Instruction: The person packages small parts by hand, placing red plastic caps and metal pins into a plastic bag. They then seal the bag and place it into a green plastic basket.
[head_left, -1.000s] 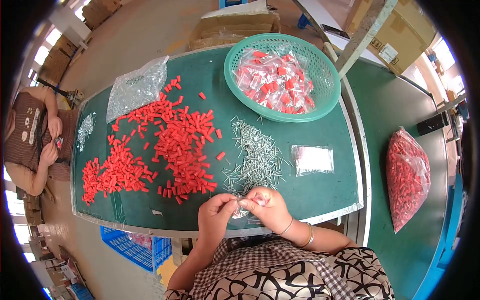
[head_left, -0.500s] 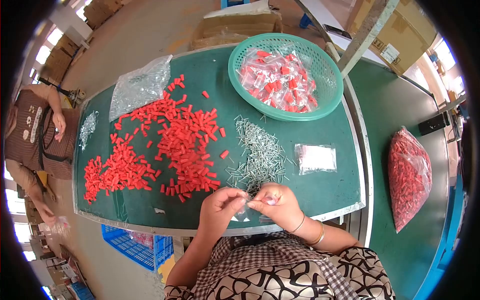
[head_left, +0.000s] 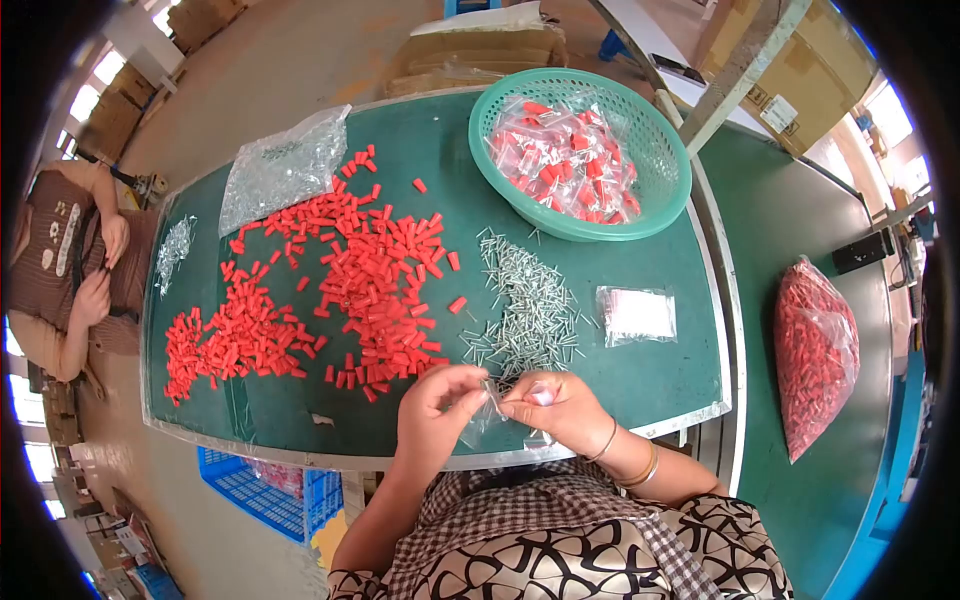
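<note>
A small clear plastic bag is pinched at its top between my left hand and my right hand, near the table's front edge. My right fingers also have a bit of clear plastic with pink-white in them, too small to make out. Just beyond my hands lies a pile of silvery screws. Left of the screws spreads a big heap of red tapered plastic caps. A flat stack of small clear bags rests to the right of the screws.
A green perforated basket at the back holds filled bags of red pieces. A large clear bag lies back left, near a clump of small clear pieces. A sack of red caps is at right. Another person stands at left.
My hands have moved slightly apart, and the small bag between them shows more openly. At left, the other person's hands have come together at the waist. The view has shifted slightly.
</note>
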